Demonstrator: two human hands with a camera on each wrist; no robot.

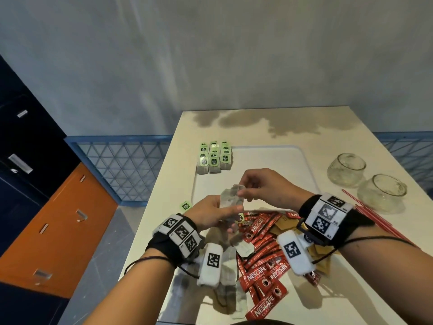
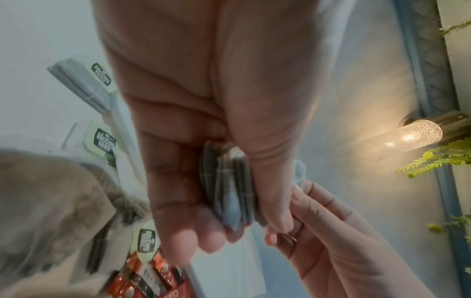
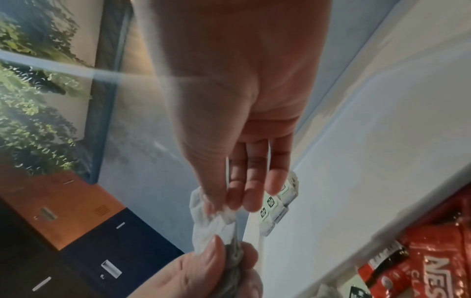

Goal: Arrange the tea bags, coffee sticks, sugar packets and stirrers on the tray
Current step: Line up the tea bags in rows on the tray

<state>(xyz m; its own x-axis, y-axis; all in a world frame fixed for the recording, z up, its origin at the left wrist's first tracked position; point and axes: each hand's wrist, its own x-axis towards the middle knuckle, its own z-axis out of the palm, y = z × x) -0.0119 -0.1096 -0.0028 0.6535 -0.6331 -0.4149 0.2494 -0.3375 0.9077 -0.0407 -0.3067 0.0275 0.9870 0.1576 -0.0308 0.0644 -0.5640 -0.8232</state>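
My left hand grips a small stack of grey tea bags above the near edge of the white tray; the left wrist view shows the tea bags edge-on between thumb and fingers. My right hand pinches the top end of those tea bags with thumb and fingertips. Rows of green-tagged tea bags lie at the tray's far left corner. Red coffee sticks, brown sugar packets and more tea bags are piled on the near table. Red stirrers lie to the right.
Two clear glass bowls stand right of the tray. A loose green tag lies at the table's left edge. Orange and dark blue lockers stand on the left, with a grey wall behind.
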